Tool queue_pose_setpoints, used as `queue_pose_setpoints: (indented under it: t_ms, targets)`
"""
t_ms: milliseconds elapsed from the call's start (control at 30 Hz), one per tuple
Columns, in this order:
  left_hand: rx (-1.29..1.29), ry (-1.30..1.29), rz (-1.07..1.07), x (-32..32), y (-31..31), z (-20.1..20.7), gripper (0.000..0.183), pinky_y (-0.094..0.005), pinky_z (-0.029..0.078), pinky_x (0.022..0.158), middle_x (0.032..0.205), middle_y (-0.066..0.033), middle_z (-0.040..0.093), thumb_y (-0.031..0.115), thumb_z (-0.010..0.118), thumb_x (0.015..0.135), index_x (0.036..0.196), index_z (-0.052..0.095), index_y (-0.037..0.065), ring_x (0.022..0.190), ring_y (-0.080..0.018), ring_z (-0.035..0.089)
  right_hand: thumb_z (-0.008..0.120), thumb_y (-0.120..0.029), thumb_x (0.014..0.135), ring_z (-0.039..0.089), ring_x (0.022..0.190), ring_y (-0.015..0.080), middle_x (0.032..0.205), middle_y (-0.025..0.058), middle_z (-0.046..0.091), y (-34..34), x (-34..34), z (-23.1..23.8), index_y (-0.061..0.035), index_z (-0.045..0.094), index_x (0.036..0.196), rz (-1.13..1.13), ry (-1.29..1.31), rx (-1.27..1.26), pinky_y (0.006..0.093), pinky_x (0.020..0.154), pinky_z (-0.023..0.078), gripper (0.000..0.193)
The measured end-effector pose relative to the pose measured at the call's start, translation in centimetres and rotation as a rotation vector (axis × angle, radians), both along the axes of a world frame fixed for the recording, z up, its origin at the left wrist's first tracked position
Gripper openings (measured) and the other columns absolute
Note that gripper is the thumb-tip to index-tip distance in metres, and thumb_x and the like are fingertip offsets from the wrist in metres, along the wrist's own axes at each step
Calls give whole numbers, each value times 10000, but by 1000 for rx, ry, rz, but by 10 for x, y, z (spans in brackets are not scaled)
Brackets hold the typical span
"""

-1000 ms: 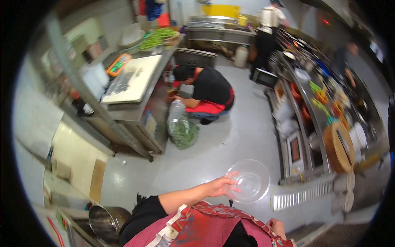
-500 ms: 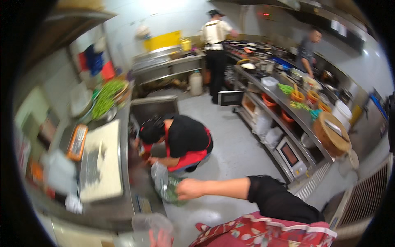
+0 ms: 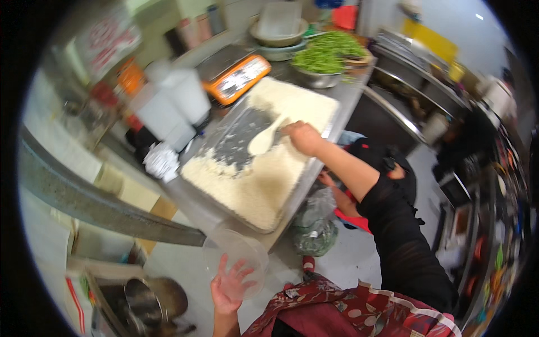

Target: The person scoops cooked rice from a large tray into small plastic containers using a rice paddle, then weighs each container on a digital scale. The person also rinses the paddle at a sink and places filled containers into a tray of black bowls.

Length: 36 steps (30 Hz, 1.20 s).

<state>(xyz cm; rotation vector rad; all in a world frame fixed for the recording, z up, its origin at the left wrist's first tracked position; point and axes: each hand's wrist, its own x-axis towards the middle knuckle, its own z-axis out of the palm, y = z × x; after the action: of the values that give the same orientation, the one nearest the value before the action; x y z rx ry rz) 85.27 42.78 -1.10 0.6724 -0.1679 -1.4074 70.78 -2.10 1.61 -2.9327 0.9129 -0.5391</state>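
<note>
My left hand holds a clear plastic tub low in front of me, its spread fingers showing through the plastic. Over the metal tray on the counter, my right hand is beside the handle of a pale rice paddle. Blur hides whether its fingers have closed on that handle. White, rice-like grains fill most of the tray around a bare grey patch, and the paddle lies across the edge of that patch.
An orange-framed scale stands behind the tray, next to a bowl of cut greens. Right of the counter a co-worker crouches near a plastic bag of greens. A metal bar crosses the left side.
The view has swung left toward the counter. My right hand has gone from beside the bag of greens to above the tray. The tub stays in my left hand.
</note>
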Motion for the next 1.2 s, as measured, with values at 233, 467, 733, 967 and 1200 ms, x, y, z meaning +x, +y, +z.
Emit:
queue_pose_setpoints:
  t_ms: [233, 467, 733, 967, 1200]
  targets:
    - [86, -60, 222, -9, 3, 5, 591, -526, 392, 878, 1314, -208, 396, 393, 406, 839, 1380, 276, 195, 1142, -364, 431, 582, -144, 748, 528, 1029, 210, 980, 39, 632, -51, 102, -35, -120, 637, 1011, 148, 498, -138, 438, 889, 385, 270]
    - [62, -196, 291, 22, -57, -22, 539, -509, 304, 1000, 1321, -163, 404, 281, 340, 877, 1377, 277, 89, 1216, -312, 386, 560, -235, 789, 626, 762, 282, 750, 104, 640, -75, 85, -8, -113, 635, 951, 288, 546, 15, 427, 671, 475, 216]
    - [-94, -55, 160, 24, -105, -55, 576, -438, 222, 1064, 1359, -115, 372, 362, 363, 897, 1372, 286, 46, 1260, -266, 334, 594, -128, 736, 645, 750, 287, 886, 160, 625, 94, 6, 90, -211, 202, 1412, 229, 1054, 232, 385, 623, 523, 786]
    - [-161, -14, 258, 16, -110, -55, 608, -473, 288, 1004, 1260, -52, 460, 353, 384, 882, 1410, 195, 118, 1206, -230, 390, 470, -234, 878, 599, 841, 368, 859, 206, 617, 103, -9, 50, -67, 306, 1340, -23, 633, 744, 450, 756, 456, 518]
    - [-106, 28, 188, 25, -110, -42, 527, -431, 252, 1051, 1305, -67, 411, 319, 349, 896, 1386, 267, 146, 1238, -230, 349, 546, -154, 842, 601, 718, 265, 781, 168, 602, 100, -20, -21, -33, 415, 1261, -58, 105, 725, 350, 655, 471, 455]
